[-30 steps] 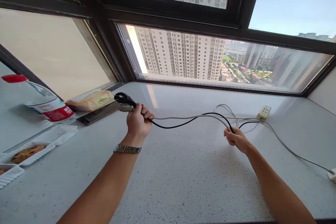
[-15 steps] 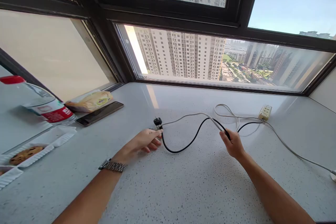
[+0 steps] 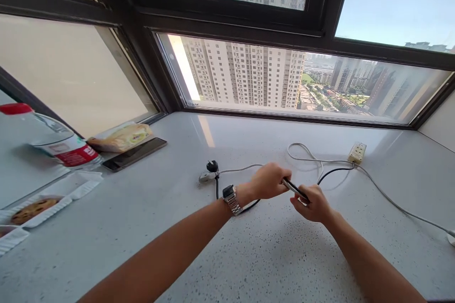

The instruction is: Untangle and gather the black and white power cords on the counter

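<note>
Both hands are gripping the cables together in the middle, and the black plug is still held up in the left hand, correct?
Not quite. Both hands do grip the cables, left hand beside right hand, but the black plug is not in either hand: the head view shows it lying on the counter, left of the hands.

water bottle (image 3: pixel 53 144), phone (image 3: pixel 135 154), cookie tray (image 3: pixel 71 189)

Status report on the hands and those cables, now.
Left hand and right hand both gripping black cable and grey cable together. Plugs loose on counter. Nothing obstructing.
</note>
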Tool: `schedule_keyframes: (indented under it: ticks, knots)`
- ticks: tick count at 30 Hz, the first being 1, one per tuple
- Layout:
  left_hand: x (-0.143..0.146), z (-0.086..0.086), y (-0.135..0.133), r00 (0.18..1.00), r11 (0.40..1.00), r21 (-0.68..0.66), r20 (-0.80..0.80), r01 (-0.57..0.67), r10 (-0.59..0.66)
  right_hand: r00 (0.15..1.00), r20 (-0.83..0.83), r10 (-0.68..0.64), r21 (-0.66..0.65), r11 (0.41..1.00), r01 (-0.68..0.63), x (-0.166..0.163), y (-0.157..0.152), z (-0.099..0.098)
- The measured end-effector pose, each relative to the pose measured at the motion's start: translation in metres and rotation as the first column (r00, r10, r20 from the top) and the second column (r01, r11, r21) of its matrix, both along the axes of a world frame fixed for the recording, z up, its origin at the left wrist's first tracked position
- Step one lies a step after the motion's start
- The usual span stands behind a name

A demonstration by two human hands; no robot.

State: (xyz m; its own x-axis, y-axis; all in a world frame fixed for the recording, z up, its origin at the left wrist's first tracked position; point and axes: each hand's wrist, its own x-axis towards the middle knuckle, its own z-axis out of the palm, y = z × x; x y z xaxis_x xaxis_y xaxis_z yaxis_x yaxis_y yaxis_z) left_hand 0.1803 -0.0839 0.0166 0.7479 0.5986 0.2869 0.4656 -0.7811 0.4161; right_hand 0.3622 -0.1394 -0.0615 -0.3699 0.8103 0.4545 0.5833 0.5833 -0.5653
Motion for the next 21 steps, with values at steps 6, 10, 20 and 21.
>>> schedule_keyframes:
  ticks: [6, 10, 20, 21]
  knots:
    - [-0.024, 0.047, 0.012, 0.890, 0.819, -0.569, 0.409, 0.075, 0.203, 0.988, -0.050, -0.149, -0.061, 0.987, 0.145, 0.032, 0.021, 0.005]
    - [-0.021, 0.073, 0.010, 0.641, 0.607, -0.772, 0.566, 0.190, 0.519, 0.926, -0.195, -0.322, -0.093, 0.946, 0.309, 0.042, 0.035, -0.006]
    - [0.024, 0.095, -0.004, 0.077, 0.400, -0.590, 0.620, 0.701, 0.781, 0.920, -0.239, -0.311, -0.091, 0.950, 0.298, 0.029, 0.051, -0.029]
    - [0.027, 0.098, -0.002, -0.008, 0.459, -0.553, 0.632, 0.696, 0.775, 0.926, -0.236, -0.293, -0.080, 0.956, 0.282, 0.027, 0.050, -0.030]
